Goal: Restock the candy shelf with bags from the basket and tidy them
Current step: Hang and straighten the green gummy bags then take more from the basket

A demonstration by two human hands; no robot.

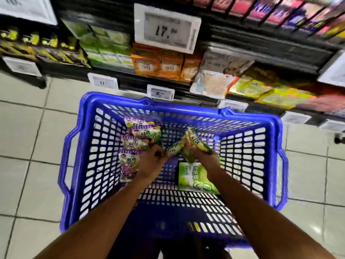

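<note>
— Two hands reach down inside the blue basket (pixel 85 165), which stands on the tiled floor (pixel 28 128). What is at the basket's left wall?

— A fanned stack of purple candy bags (pixel 130 146) leans against that wall. Just right of it is the person's left hand (pixel 151 163). Its fingers curl onto the stack's edge, though blur hides how many bags they pinch.

— And at the basket's middle?

— A green candy bag (pixel 192 144) is tilted up above the basket's floor. The right hand (pixel 205 157) grips its lower end, fingers and thumb pressed together round the wrapper.

— Is anything under that hand?

— A flat green bag (pixel 196 178) lies on the basket's floor, just below the right wrist.

— And beyond the basket?

— The candy shelf (pixel 134 82) runs past its far rim. Orange boxes (pixel 158 66) sit above the basket's far side, with a price tag (pixel 166 28) reading 17 over them. Yellow packs (pixel 261 86) lie above the basket's far right corner.
</note>
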